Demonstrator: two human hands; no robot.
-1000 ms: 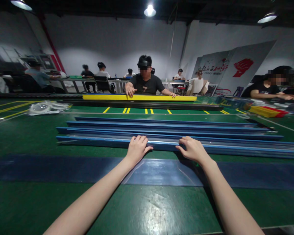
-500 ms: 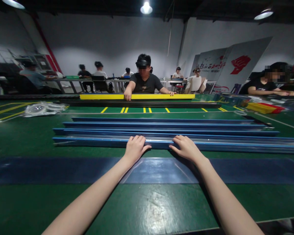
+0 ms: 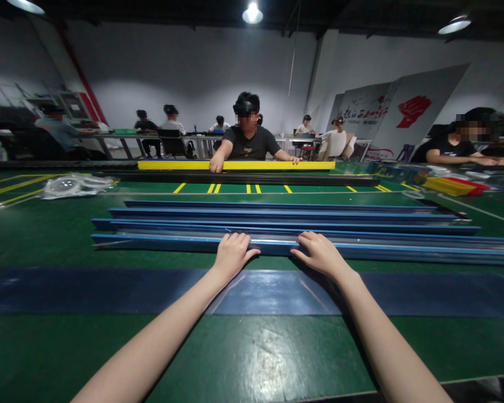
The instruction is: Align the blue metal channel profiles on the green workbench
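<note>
Several long blue channel strips lie side by side across the green table (image 3: 252, 341). Both my hands are on the nearest blue strip (image 3: 273, 248). My left hand (image 3: 234, 252) wraps over its near wall left of the middle, fingertips inside the channel and thumb on the near side. To the right, my right hand (image 3: 318, 253) grips the same strip in the same way, its thumb pointing left. A bare stretch of strip shows between the two thumbs. Between my forearms and beyond them, a flat translucent bluish sheet (image 3: 273, 294) lies on the table, nearer to me than the strips.
Across the table a person (image 3: 247, 137) has both hands on a yellow bar (image 3: 273, 165). A long black bar (image 3: 243, 178) lies before it. Bagged parts (image 3: 69, 186) are at the left, a yellow and red tray (image 3: 453, 186) at the right. Another person sits far right.
The hand of the person opposite has moved slightly left along the yellow bar. My hands keep their hold on the blue strip.
</note>
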